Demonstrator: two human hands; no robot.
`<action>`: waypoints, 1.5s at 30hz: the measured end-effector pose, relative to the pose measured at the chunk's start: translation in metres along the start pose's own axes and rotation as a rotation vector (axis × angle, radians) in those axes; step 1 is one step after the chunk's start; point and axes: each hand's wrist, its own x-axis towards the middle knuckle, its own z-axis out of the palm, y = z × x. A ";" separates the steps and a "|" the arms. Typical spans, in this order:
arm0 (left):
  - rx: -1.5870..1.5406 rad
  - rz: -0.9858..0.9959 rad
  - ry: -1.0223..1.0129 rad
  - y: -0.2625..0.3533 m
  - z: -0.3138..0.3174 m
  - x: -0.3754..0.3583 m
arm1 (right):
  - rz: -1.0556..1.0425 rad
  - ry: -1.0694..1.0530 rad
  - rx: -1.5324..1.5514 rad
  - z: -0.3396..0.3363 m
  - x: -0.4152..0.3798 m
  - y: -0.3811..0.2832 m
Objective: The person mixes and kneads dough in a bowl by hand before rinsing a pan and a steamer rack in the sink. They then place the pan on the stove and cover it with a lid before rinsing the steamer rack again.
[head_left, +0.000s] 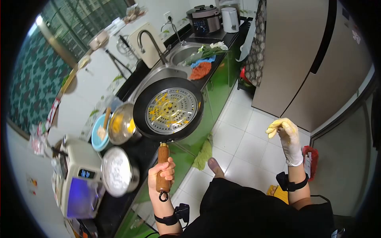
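My left hand (160,174) is wrapped around the wooden handle (163,158) of a black wok (141,107), at the sink and counter edge. Inside the wok lies a round perforated metal steamer plate (174,106), with yellow-orange bits scattered over it. Off to the right, over the floor, is my right hand (289,139) in a thin whitish glove. Its fingers are loosely bent and smeared yellow, with nothing visible in them. A metal bowl (121,123) with yellow pieces stands left of the wok, beside a light-blue basin (96,137) holding a wooden-handled tool.
A metal pot of white contents (118,174) and a white countertop appliance (77,178) stand lower left. The tap (151,41) rises behind the sink. Greens (208,51) and a reddish-brown cloth (201,70) lie at the right. A fridge (291,51) stands across the tiled floor.
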 end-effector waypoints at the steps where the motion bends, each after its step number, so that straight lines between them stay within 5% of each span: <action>1: 0.045 -0.015 0.034 0.018 0.003 0.020 | 0.027 0.028 0.020 0.007 0.018 0.006; 7: 0.274 -0.010 0.230 0.112 0.013 0.106 | 0.083 0.014 0.060 0.043 0.119 0.032; 16: 0.633 0.329 0.637 0.173 0.019 0.206 | 0.279 -0.039 0.113 0.042 0.263 0.118; 29: 1.044 0.264 1.347 0.116 0.061 0.323 | 0.551 -0.516 0.215 -0.004 0.490 0.210; 39: 1.200 0.330 1.728 0.056 0.066 0.377 | 0.528 -0.749 0.253 -0.040 0.526 0.241; 45: 1.187 0.402 1.723 0.042 0.061 0.385 | 0.582 -0.824 0.347 -0.041 0.533 0.234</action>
